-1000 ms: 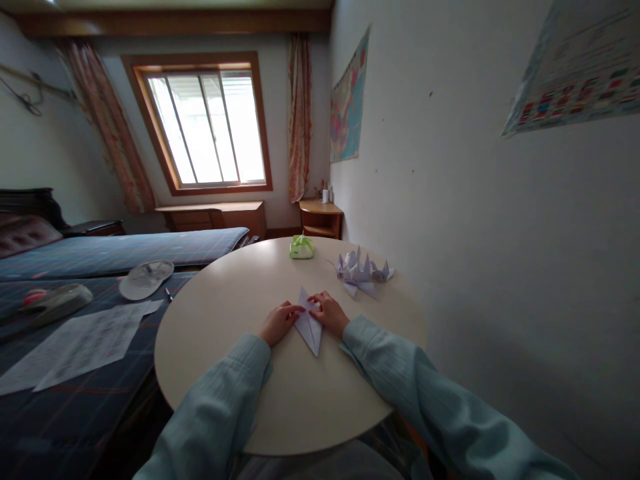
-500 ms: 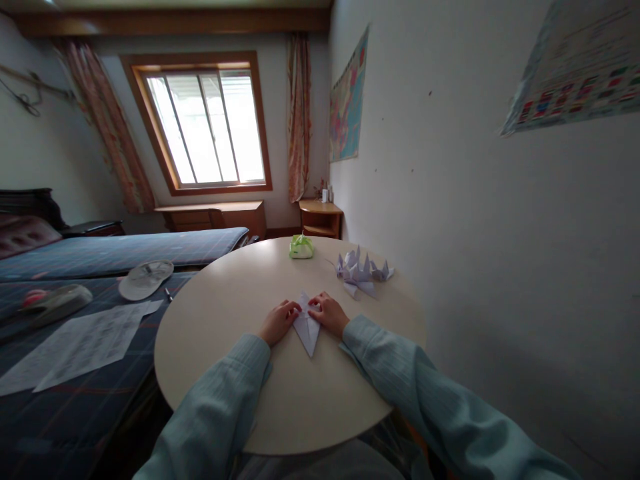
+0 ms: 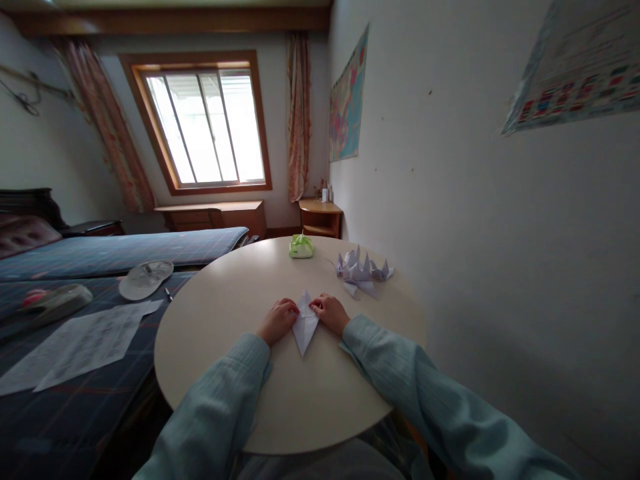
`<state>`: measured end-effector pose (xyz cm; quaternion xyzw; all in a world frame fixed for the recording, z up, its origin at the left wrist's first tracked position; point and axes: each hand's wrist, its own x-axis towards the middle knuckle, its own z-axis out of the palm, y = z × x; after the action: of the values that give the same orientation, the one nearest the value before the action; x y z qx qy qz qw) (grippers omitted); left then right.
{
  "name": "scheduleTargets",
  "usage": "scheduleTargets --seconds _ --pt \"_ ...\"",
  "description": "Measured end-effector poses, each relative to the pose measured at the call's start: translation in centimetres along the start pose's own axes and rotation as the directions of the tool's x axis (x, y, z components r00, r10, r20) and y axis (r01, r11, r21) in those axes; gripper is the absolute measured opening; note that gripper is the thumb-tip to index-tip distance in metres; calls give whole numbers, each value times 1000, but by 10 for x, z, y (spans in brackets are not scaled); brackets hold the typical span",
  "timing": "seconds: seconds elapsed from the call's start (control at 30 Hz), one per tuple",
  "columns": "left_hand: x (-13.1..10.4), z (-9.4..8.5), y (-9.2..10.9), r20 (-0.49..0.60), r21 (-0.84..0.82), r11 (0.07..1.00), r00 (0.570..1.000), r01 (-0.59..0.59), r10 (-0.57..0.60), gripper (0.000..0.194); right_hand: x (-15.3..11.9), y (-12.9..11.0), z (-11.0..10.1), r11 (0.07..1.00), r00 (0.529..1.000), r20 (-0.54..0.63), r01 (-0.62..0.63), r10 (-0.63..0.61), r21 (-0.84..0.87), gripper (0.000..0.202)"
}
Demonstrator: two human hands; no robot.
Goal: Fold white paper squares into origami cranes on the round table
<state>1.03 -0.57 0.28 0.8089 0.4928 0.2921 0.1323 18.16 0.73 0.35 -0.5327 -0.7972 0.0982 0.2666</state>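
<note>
A white sheet of paper folded into a long kite shape lies on the round table, one point toward me and the other pointing away. At its left edge my left hand pinches the paper between thumb and fingers. My right hand grips the opposite edge in the same way, its fingertips near the upper half. Beyond the right hand sits a cluster of folded paper cranes, several of them bunched together.
A green-and-white tissue pack stands at the table's far edge. To the left, a bed holds printed sheets, a pale cap and a pen. A white wall rises along the right side.
The folded paper has turned slightly, its near point swinging to the left. Both hands stay at its edges, with the fingers shifted a little outward.
</note>
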Motion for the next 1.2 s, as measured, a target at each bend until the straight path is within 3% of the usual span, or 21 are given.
scheduleTargets --seconds 0.1,0.27,0.53,0.73,0.97,1.2 --pt "-1 -1 0 39 28 1000 999 1 -2 17 -1 -1 -1 1000 1000 -4 -9 9 5 20" --pt "-4 1 -4 142 53 999 990 12 -20 38 -2 -3 -3 999 1000 -14 -20 20 31 17" --pt "-4 5 -10 183 110 994 983 -16 -4 65 1 3 1 998 995 -97 30 -24 60 16" --pt "0 6 -14 193 68 998 981 -3 -10 58 0 2 0 996 996 -77 57 -51 74 24" --pt "3 4 -14 74 44 999 997 -22 19 37 0 0 0 999 997 -72 22 -20 31 24" --pt "2 4 -13 9 -20 995 995 -96 96 41 -1 -3 0 1000 997 -78 -12 9 -26 19"
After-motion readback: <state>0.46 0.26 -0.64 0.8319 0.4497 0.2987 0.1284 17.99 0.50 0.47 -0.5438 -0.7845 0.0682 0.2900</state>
